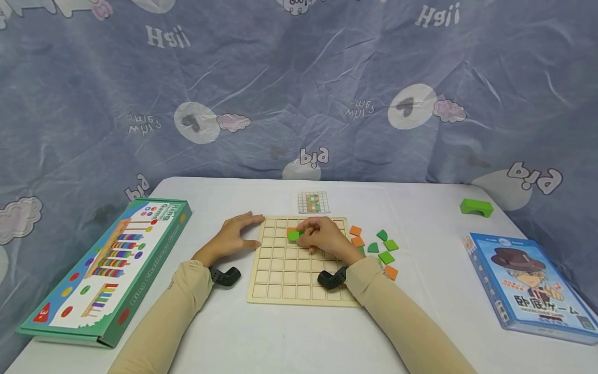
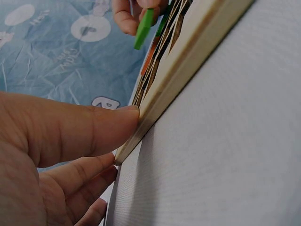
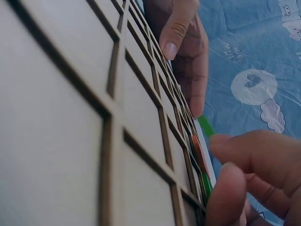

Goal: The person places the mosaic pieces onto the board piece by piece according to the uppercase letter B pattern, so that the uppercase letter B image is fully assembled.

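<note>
A wooden grid board [image 1: 275, 293] lies flat on the table. My left hand [image 1: 235, 235] rests at its left edge, the thumb touching the side and the fingers extended near the far corner. Over the upper rows, my right hand [image 1: 325, 238] pinches a green square tile [image 1: 293, 236] between thumb and fingertips; the left wrist view shows this tile [image 2: 144, 29] tilted above the board. An orange tile [image 3: 199, 153] and a green piece [image 3: 206, 184] sit in cells in the right wrist view. My right hand hides part of the grid in the head view.
A pattern card [image 1: 314, 202] lies beyond the board. Loose orange and green tiles [image 1: 386, 257] are scattered to the right. A long game box [image 1: 107, 265] is at the left; a blue box [image 1: 532, 285] and a green arch block [image 1: 476, 207] are at the right.
</note>
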{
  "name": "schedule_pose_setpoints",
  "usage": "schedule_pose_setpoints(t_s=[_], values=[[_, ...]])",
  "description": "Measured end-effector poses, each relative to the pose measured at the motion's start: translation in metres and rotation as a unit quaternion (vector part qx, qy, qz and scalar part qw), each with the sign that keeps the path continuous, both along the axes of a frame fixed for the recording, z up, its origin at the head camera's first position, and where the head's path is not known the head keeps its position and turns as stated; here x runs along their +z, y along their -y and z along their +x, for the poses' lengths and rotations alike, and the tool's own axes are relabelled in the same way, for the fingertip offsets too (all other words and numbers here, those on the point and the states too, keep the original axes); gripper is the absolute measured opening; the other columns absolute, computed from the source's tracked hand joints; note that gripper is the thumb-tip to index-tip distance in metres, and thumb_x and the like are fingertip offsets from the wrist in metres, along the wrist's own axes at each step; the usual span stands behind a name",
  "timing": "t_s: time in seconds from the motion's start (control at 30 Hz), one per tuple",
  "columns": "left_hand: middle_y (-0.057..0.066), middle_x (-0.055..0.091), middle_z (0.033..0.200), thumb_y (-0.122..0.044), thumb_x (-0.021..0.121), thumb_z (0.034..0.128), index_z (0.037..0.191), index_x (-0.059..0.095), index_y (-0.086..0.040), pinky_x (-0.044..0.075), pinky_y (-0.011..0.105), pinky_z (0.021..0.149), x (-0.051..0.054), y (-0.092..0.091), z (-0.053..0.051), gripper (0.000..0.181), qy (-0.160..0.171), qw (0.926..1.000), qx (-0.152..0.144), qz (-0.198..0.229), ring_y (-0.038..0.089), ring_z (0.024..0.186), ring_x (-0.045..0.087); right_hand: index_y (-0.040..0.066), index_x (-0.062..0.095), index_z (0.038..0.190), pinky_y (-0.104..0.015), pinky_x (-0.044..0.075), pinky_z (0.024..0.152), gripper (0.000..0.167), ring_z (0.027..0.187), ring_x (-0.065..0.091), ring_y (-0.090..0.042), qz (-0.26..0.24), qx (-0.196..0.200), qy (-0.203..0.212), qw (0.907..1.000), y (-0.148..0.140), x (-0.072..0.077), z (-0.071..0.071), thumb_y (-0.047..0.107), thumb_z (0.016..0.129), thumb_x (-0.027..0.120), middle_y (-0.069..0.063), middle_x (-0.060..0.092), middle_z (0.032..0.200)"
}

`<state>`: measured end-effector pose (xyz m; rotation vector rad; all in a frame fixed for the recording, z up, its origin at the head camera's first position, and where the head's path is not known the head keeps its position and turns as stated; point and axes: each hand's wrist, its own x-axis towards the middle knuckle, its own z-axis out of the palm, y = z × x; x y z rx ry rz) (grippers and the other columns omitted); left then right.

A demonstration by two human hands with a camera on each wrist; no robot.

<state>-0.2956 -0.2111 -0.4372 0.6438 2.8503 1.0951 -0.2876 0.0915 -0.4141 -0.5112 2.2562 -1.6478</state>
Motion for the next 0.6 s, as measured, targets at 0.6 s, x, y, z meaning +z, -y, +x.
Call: schedule_pose_setpoints(t_s=[0.6], values=[[0.018, 0.051, 0.163, -0.022, 0.081, 0.0860, 0.155, 0.057, -0.001, 0.011, 0.067, 0.129, 0.0020, -0.0017, 0.0008, 0.076, 0.003, 1.0000, 0.003, -0.001, 0.043, 0.160, 0.031, -0.002, 0.079, 0.114, -0.026, 0.056, 0.062, 0.023, 0.059, 0.060, -0.010, 0.103, 0.009, -0.077, 0.9917, 0.0041, 0.0020, 0.0042, 0.002, 0.092, 0.083, -0.001, 0.058, 0.081]])
